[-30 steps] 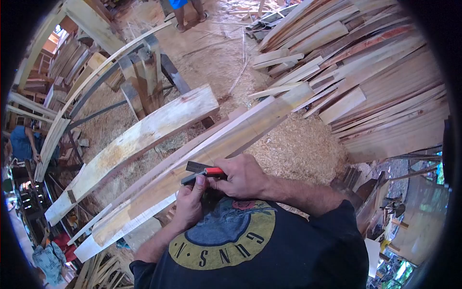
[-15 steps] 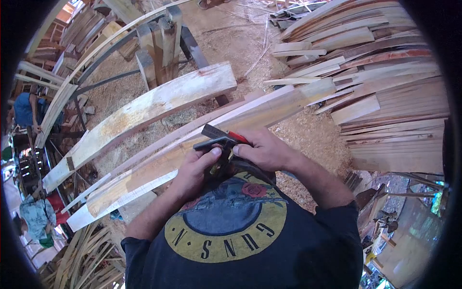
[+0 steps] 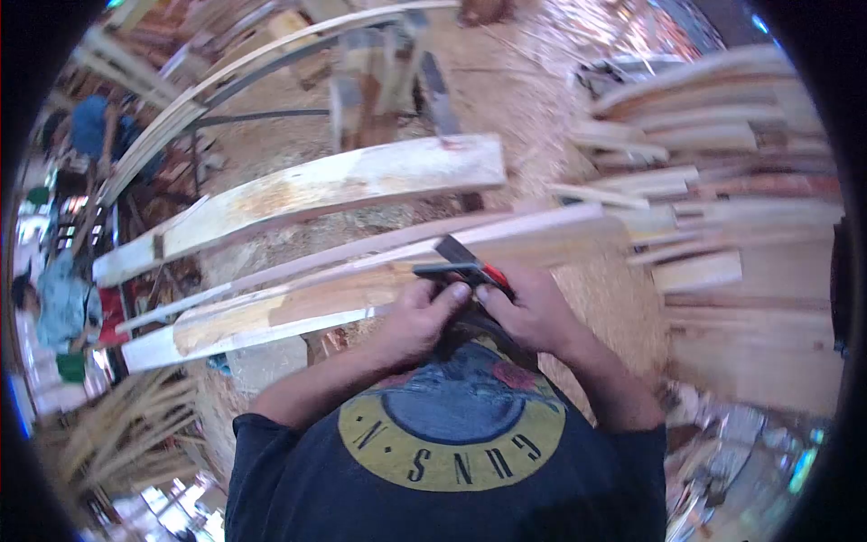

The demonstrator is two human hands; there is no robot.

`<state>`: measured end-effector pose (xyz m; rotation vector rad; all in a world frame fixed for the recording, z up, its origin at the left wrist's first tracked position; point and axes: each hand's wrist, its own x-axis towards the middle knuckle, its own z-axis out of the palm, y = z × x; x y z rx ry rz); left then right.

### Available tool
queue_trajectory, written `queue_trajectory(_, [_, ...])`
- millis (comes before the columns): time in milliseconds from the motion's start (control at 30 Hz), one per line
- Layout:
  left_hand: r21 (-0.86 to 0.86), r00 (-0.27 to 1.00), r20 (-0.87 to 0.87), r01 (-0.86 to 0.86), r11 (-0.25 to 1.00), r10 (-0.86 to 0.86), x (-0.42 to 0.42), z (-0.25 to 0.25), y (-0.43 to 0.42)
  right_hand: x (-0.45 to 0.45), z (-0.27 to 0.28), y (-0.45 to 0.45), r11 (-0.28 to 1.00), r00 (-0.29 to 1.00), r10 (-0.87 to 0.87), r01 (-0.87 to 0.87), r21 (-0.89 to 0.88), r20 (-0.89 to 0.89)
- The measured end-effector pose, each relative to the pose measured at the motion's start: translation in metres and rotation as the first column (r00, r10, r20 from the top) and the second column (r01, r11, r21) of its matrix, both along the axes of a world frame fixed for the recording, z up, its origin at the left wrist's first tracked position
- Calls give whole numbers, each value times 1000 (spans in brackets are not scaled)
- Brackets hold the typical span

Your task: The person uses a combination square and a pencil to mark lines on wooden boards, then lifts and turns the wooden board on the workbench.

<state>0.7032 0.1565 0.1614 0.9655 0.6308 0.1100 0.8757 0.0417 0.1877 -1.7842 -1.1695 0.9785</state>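
Close in front of the chest, my left hand is closed on a dark tool, its thumb pressed on top. Beside it, almost touching, my right hand is closed around a red item and a dark flat blade-like piece that points up and left. The tool's lower part is hidden by the fingers and shadow. Just beyond both hands lies a long shaped plank with a pale edge, and a thin strip runs along it.
A thick curved beam lies farther off, with wooden supports behind it. Stacked boards fill the right side. Sawdust covers the ground. Two people, one in blue and one in light clothing, are at the left.
The view has turned, so the planks look more level and the scene has shifted right. Both hands have come up from their first position, still close together around the tool and red item.
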Motion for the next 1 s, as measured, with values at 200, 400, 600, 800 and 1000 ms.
queue_trajectory(200, [9,997,-15,82,997,-82,-1,-8,4,3,4,2,999,988,18,-23,-28,-152])
queue_trajectory(400, [-6,990,-33,136,991,-136,-5,-5,13,3,2,-1,998,977,25,-37,-55,-214])
queue_trajectory(600, [70,995,28,91,993,-93,-3,-14,5,1,9,2,996,981,2,-20,-91,-196])
queue_trajectory(800, [216,996,63,46,975,-61,-4,7,8,2,6,0,998,971,-9,-6,-62,-238])
queue_trajectory(1000, [268,998,39,30,963,-42,2,7,7,2,-4,-2,999,984,14,-22,-39,-180])
